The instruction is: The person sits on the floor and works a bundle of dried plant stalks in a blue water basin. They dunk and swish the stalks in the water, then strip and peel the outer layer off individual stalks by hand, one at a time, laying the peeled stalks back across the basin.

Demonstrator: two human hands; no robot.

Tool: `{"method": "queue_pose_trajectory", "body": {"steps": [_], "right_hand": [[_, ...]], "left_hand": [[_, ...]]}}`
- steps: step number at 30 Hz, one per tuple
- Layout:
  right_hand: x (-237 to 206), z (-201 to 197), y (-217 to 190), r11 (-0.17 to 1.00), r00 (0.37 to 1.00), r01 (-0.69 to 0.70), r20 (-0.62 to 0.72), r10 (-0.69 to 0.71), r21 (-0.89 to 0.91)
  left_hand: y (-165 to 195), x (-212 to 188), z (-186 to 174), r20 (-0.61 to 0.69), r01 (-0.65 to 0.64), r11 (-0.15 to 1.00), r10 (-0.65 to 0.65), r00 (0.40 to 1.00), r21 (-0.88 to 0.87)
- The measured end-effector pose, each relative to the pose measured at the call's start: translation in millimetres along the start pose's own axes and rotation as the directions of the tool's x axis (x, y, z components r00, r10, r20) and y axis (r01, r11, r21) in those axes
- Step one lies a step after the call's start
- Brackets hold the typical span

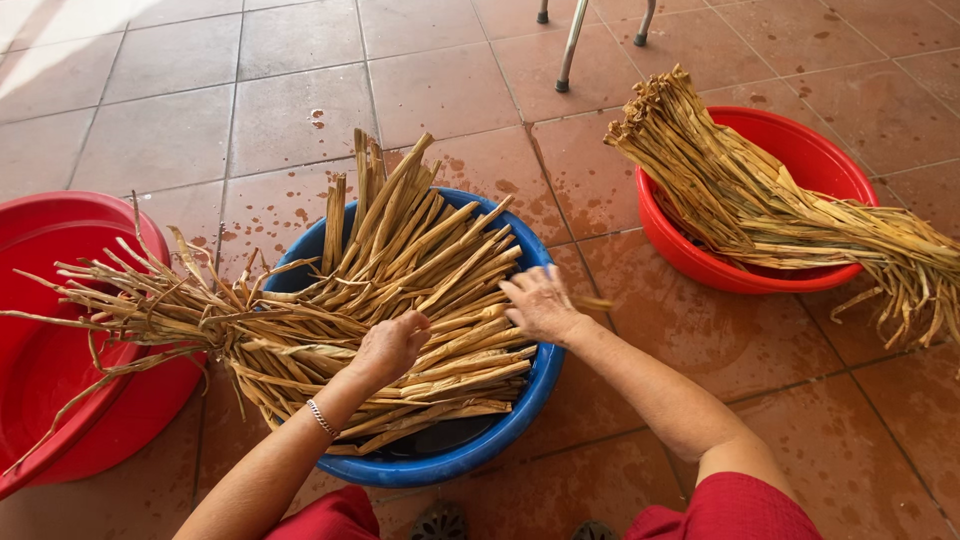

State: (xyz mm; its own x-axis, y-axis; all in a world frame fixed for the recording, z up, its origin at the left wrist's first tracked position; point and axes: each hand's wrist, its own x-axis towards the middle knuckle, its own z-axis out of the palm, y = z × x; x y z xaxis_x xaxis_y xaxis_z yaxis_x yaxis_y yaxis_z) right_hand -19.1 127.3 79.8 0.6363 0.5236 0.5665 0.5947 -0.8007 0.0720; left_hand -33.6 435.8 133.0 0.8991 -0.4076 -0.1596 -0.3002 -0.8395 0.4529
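Hands press on dry plant strips (420, 290) piled in a blue basin (540, 375) on the tiled floor (160, 120); left hand (392, 343) curls over them; right hand (538, 303) lies flat, fingers spread; red basins sit beside.

Tan dried stalks (400, 300) across blue basin (535, 385)

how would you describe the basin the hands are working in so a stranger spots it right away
On the wet terracotta tile floor stand three round plastic basins. It is the middle one, the blue basin, heaped with tan dried stalks under the left hand and right hand. Both neighbours are red.
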Motion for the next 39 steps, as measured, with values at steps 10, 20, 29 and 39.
{"method": "queue_pose_trajectory", "body": {"steps": [10,20,29,39], "right_hand": [[17,-23,-44,0.436,0.810,-0.531,0.586,0.010,0.727],[18,-42,4,0.867,0.962,-0.272,0.125,0.242,0.417],[12,-63,-34,0.843,0.975,-0.203,0.182,0.128,0.497],[5,-50,-43,0.921,0.976,-0.208,0.134,0.173,0.328]], "left_hand": [[6,-3,-16,-0.207,-0.362,0.928,0.340,0.917,-0.082],[18,8,3,-0.380,-0.537,0.838,0.529,0.758,0.096],[12,11,-26,-0.413,-0.446,0.789,0.606,0.680,0.423],[-3,8,40,0.183,-0.371,0.793,0.506,0.843,-0.483]]}}
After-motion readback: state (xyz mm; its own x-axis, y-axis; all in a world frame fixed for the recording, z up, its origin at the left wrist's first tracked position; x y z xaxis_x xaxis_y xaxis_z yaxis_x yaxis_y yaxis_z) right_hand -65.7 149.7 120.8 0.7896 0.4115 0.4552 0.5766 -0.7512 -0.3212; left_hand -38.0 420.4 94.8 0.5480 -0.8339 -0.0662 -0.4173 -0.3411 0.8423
